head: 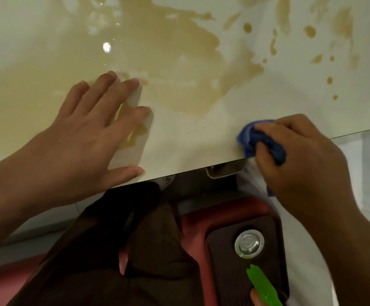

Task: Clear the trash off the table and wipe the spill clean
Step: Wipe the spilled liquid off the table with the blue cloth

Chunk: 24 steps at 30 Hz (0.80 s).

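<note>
Left hand [91, 129] lies flat, fingers spread and straight, palm down on the glossy cream tabletop [190, 138], fingertips at the edge of the wide tan liquid spill [168, 69]. Right hand [301, 155] grips a bunched blue cloth [261, 140], fingers curled round it, at the table's near edge, right of the main puddle and not touching it. Scattered tan droplets [309, 30] sit farther right. Below the edge: dark brown trousers [135, 239], round metal cap [249, 243] on a dark panel.
</note>
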Tool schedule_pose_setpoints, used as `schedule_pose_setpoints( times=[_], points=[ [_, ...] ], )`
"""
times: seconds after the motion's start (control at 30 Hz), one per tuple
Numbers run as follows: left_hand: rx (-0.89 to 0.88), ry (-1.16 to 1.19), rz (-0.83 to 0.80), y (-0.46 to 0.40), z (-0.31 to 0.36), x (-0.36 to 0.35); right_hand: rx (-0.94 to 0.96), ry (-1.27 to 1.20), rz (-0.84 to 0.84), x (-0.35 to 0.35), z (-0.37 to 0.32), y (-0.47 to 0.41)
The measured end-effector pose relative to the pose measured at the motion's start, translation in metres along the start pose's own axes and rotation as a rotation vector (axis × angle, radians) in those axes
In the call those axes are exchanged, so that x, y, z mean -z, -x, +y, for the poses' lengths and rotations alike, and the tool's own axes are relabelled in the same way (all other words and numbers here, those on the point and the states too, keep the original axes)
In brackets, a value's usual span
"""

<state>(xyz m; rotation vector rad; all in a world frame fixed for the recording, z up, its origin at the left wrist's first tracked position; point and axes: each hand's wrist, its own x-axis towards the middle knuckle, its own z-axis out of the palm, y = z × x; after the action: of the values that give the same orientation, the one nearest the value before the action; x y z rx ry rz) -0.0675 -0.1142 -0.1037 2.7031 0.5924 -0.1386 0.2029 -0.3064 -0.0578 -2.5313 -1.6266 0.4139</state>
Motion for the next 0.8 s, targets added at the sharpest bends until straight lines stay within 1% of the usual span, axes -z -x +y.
schedule_pose_setpoints(
  times=[0.07,0.13,0.2,0.27,0.37,0.43,0.57,0.63,0.7,0.8],
  points=[
    [0.007,0.017,0.008,0.0,0.0,0.0,-0.047,-0.106,0.085,-0.006,-0.031,-0.001],
    [0.018,0.026,-0.002,0.001,0.0,-0.001,0.016,-0.218,0.124,-0.025,-0.075,-0.002],
    [0.021,0.016,-0.029,0.001,-0.001,-0.001,0.087,-0.226,0.11,-0.05,-0.111,-0.001],
    [0.018,0.009,-0.058,0.002,-0.002,0.0,0.081,-0.212,0.102,-0.065,-0.123,0.001],
    [0.002,0.02,-0.051,0.002,-0.003,0.001,0.014,-0.266,0.21,-0.066,-0.094,-0.002],
    [0.005,0.035,-0.043,0.002,-0.002,0.001,-0.103,-0.24,0.265,-0.057,-0.059,-0.006],
    [0.008,0.033,-0.051,0.002,0.0,0.003,-0.402,-0.171,0.265,-0.026,0.01,-0.021],
    [0.007,0.029,-0.042,0.001,0.002,0.004,-0.449,-0.188,0.27,-0.015,0.013,-0.025],
    [0.016,0.018,-0.055,-0.001,0.005,0.006,-0.357,-0.206,0.276,-0.016,-0.014,-0.026],
    [0.003,0.012,-0.078,-0.006,0.012,0.009,-0.157,-0.236,0.134,-0.038,-0.079,-0.019]
  ],
)
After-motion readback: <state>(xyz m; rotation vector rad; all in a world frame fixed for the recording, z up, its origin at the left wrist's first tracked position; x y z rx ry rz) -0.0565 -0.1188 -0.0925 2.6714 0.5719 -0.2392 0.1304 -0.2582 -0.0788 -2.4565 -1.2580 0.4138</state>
